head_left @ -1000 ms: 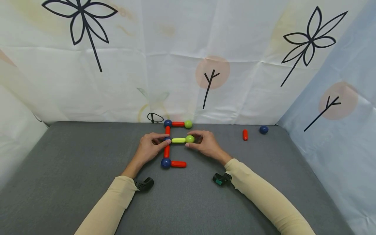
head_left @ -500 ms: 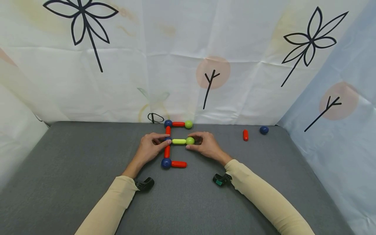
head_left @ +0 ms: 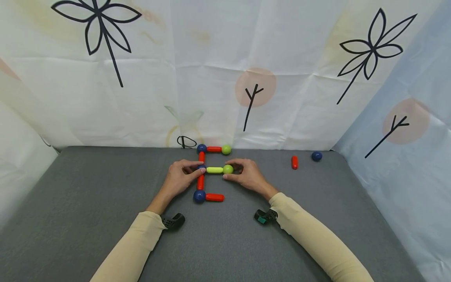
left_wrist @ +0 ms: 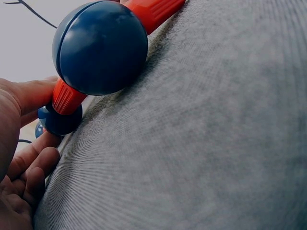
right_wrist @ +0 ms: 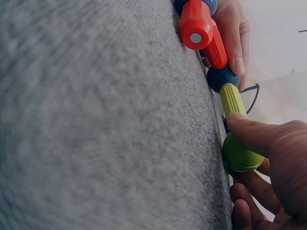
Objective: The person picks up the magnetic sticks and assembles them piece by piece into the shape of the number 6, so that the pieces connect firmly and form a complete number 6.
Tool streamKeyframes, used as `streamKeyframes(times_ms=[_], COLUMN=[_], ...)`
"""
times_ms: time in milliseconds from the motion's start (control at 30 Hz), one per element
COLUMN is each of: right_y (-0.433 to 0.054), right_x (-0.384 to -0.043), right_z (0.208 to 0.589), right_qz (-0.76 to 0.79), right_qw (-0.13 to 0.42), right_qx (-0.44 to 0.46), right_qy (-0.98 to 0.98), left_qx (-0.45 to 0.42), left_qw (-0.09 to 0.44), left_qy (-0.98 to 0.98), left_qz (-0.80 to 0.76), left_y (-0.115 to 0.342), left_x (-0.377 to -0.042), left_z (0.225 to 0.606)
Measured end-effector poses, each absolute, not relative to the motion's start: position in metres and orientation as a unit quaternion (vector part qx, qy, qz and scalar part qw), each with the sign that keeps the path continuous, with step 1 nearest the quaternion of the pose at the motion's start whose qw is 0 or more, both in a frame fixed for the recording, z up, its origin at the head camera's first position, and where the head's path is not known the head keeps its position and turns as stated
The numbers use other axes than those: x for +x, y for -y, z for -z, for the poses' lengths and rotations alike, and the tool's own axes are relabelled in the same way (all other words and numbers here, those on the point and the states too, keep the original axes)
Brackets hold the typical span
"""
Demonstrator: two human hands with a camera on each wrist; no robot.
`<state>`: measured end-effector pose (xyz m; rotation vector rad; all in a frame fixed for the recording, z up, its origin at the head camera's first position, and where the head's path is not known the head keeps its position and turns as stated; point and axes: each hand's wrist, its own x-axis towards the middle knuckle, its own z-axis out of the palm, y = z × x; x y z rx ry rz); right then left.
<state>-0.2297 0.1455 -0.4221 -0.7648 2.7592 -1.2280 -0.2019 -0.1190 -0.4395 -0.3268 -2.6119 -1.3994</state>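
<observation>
My left hand (head_left: 180, 178) pinches the middle blue ball (right_wrist: 219, 79) of an E-shaped build of magnetic rods and balls. Between thumb and fingers, my right hand (head_left: 249, 174) holds a green ball (head_left: 228, 169). A yellow-green rod (head_left: 214, 170) joins these two balls. Red rods run from the middle ball to a far blue ball (head_left: 201, 149) and a near blue ball (left_wrist: 103, 48). The far ball bears a red rod (head_left: 213, 149) ending in another green ball (head_left: 226, 149). From the near ball a red rod (head_left: 214, 197) points right, its bare metal tip showing in the right wrist view.
A loose red rod (head_left: 294, 162) and a loose blue ball (head_left: 316, 156) lie at the back right of the grey tabletop (head_left: 225, 243). Behind the table's far edge hangs a white patterned cloth (head_left: 211, 78). A bluish cloth (head_left: 419, 164) borders the right side.
The held green ball and yellow-green rod have shifted very slightly toward the person, with the right hand. Both hands keep their grips, and the rest stays put.
</observation>
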Motion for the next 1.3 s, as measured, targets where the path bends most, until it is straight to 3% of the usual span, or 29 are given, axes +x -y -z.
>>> streamKeyframes(times_ms=[1033, 1300], right_y=[-0.153, -0.168], right_x=[-0.229, -0.23], right_z=[0.423, 0.419], right_qz=[0.449, 0.485], right_qw=[0.035, -0.006], right_qx=[-0.238, -0.228], right_qy=[-0.861, -0.844], left_qx=[-0.113, -0.114], left_qw=[0.082, 0.083], left_qy=[0.869, 0.866], left_qz=[0.475, 0.48], left_y=[0.119, 0.118], left_x=[-0.202, -0.202], left_z=[0.44, 0.439])
